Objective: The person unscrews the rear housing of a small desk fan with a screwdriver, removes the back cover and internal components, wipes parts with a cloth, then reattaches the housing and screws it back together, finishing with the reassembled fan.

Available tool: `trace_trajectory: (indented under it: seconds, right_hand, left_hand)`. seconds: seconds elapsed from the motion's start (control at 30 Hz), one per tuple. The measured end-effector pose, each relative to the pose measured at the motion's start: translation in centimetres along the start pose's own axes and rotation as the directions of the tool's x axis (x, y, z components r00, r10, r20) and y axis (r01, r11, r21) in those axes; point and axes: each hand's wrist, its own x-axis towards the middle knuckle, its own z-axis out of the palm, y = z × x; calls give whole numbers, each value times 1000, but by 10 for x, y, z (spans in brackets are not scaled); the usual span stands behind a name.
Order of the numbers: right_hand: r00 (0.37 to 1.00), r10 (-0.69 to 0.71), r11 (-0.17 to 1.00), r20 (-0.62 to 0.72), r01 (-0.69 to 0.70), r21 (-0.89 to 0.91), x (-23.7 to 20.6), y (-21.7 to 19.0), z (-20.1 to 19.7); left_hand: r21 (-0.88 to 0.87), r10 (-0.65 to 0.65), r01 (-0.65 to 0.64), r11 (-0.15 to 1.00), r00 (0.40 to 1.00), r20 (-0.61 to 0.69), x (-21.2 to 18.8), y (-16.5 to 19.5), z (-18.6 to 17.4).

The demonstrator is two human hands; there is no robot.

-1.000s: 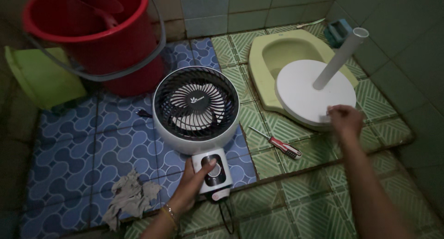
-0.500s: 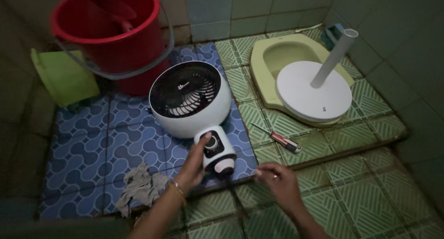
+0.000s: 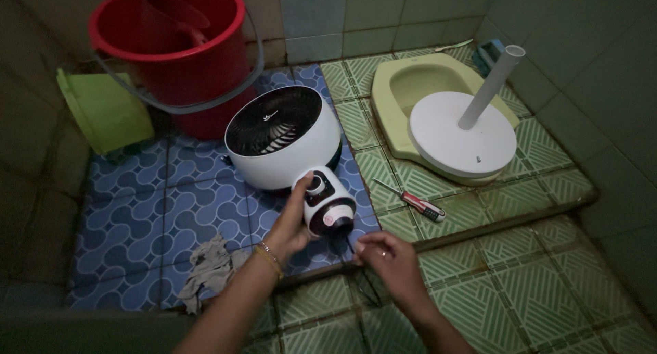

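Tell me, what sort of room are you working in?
Most likely a small tiled bathroom: a yellow-green squat toilet set into the raised floor, a red bucket in the corner, and tiled walls.

Fan [image 3: 284, 138] in left hand's [image 3: 291, 224] grip: white body, black grille, pink dot. Behind: red bucket [image 3: 174, 49]. Under: blue scallop-pattern tiles [image 3: 137, 203]. Right of grip: red-handled screwdriver [image 3: 417, 203], green striped tiles [image 3: 520, 292], pale-green pan [image 3: 397, 87]

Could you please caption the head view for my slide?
Left hand grips a white fan's control neck; right hand reaches beneath it.
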Motion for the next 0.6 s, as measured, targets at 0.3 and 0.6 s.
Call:
trace_trajectory:
  seconds: [0.3, 0.6]
  right_hand:
    - [974, 228, 858, 11, -206, 471, 18, 18, 21]
    - [970, 243, 859, -7, -212, 465, 21, 14, 26]
  left_hand:
    - [-56, 4, -2, 998, 1000, 30, -11, 17, 9]
    - [-87, -12, 14, 996, 1000, 23, -9, 16, 7]
